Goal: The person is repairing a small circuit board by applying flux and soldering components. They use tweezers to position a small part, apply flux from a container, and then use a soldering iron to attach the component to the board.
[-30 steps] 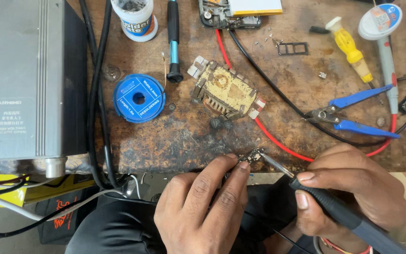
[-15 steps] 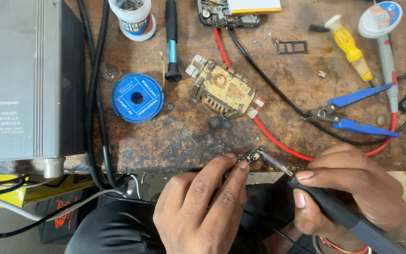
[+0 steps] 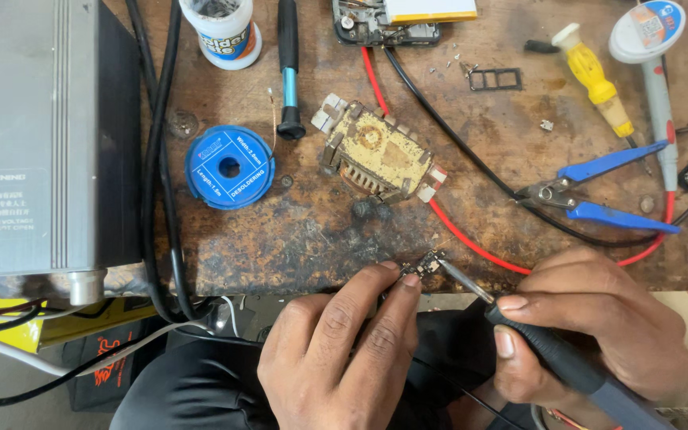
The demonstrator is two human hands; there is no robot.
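My left hand point(image 3: 344, 350) reaches up from below and pinches a tiny dark circuit board point(image 3: 424, 266) at the front edge of the scorched wooden bench point(image 3: 296, 231). In my right hand point(image 3: 599, 326) is a black-handled soldering iron point(image 3: 551, 350); its metal tip touches the small board from the right. A red wire point(image 3: 471, 243) and a black wire point(image 3: 455, 143) run across the bench just behind the board.
A grey metal power unit point(image 3: 33, 135) fills the left. On the bench lie a blue desoldering-wick spool point(image 3: 229, 167), a yellowed transformer part point(image 3: 376, 155), blue-handled pliers point(image 3: 599, 195), a yellow screwdriver point(image 3: 595, 80), a white jar point(image 3: 220, 28), a black tool point(image 3: 288, 64) and an opened phone point(image 3: 392, 20).
Both hands hold almost still on the small board. The view has only shifted slightly.
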